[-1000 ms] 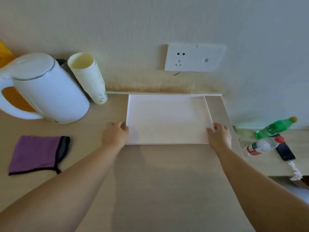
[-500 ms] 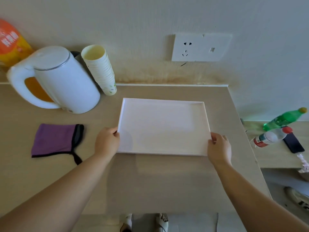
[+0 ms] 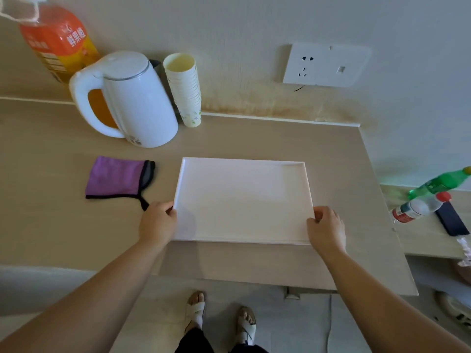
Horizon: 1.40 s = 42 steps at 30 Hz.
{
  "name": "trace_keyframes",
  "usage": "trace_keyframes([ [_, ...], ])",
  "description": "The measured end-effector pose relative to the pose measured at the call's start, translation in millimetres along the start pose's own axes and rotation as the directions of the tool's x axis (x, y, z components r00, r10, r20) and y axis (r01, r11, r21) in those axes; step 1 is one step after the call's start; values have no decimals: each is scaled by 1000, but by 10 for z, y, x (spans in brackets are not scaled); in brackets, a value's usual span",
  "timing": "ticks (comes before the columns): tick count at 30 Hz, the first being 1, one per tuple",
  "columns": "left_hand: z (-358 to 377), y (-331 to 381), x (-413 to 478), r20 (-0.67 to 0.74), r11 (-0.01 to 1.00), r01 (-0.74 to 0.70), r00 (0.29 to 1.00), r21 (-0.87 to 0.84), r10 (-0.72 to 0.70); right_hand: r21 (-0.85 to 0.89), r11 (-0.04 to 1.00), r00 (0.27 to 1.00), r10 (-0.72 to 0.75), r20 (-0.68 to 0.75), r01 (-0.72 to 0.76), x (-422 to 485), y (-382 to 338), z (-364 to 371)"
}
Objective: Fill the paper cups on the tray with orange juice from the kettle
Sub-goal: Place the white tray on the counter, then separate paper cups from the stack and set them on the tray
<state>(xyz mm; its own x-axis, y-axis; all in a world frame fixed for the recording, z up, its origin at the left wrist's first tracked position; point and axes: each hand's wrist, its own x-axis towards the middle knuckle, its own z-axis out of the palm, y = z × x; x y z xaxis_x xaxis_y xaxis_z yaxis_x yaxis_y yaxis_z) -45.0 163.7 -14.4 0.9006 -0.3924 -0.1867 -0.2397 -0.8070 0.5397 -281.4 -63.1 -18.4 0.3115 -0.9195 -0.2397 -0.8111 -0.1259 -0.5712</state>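
Observation:
A white rectangular tray (image 3: 242, 164) lies flat on the wooden counter, with nothing on it. My left hand (image 3: 158, 224) grips its left edge near the front corner. My right hand (image 3: 326, 229) grips its right edge near the front corner. A white electric kettle (image 3: 137, 103) stands at the back left, handle to the left, lid closed. Beside it on the right stands a tall stack of paper cups (image 3: 184, 90), leaning slightly against the wall.
A large orange juice bottle (image 3: 58, 39) stands behind the kettle. A purple cloth (image 3: 118, 178) lies left of the tray. On a lower shelf to the right lie a green bottle (image 3: 441, 183), a red-capped bottle (image 3: 418, 208) and a dark phone (image 3: 451, 219). A wall socket (image 3: 326, 64) is above.
Both hands have drawn the tray away from the wall toward the counter's front edge. The camera has pulled back and tilted down, so my feet show.

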Motion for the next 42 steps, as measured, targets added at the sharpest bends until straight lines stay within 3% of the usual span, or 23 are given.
trace_keyframes([
  [7,-35,5,56,44,1000,22,999,-5,-22,22,996,995,88,52,-89,0,-65,-58],
  [10,-102,39,93,96,998,58,994,3,-58,1,996,996,88,-30,-88,-12,-164,-53],
  [14,-315,230,309,76,999,39,996,3,-39,-18,993,984,-116,-134,114,63,-625,-5],
  [18,-616,701,705,78,980,-70,993,-186,86,144,944,946,-312,90,297,283,-1443,142],
  [21,-814,1005,1086,135,949,-3,990,-316,48,319,914,890,-347,295,250,477,-2151,262],
  [26,-912,1213,1573,169,854,8,981,-520,93,487,864,885,-321,337,129,701,-3041,342],
  [30,-670,1123,2058,190,719,17,969,-695,160,477,879,888,-218,404,-2,910,-3328,503],
  [33,-532,1182,2191,155,708,-1,975,-706,156,466,881,873,-165,459,-78,1062,-3431,601],
  [38,-536,1432,2158,-67,716,-128,991,-686,113,537,822,834,-155,530,-189,1253,-3638,722],
  [42,-455,1444,2201,-50,684,-102,994,-722,96,574,781,790,-183,585,-244,1293,-3646,824],
])
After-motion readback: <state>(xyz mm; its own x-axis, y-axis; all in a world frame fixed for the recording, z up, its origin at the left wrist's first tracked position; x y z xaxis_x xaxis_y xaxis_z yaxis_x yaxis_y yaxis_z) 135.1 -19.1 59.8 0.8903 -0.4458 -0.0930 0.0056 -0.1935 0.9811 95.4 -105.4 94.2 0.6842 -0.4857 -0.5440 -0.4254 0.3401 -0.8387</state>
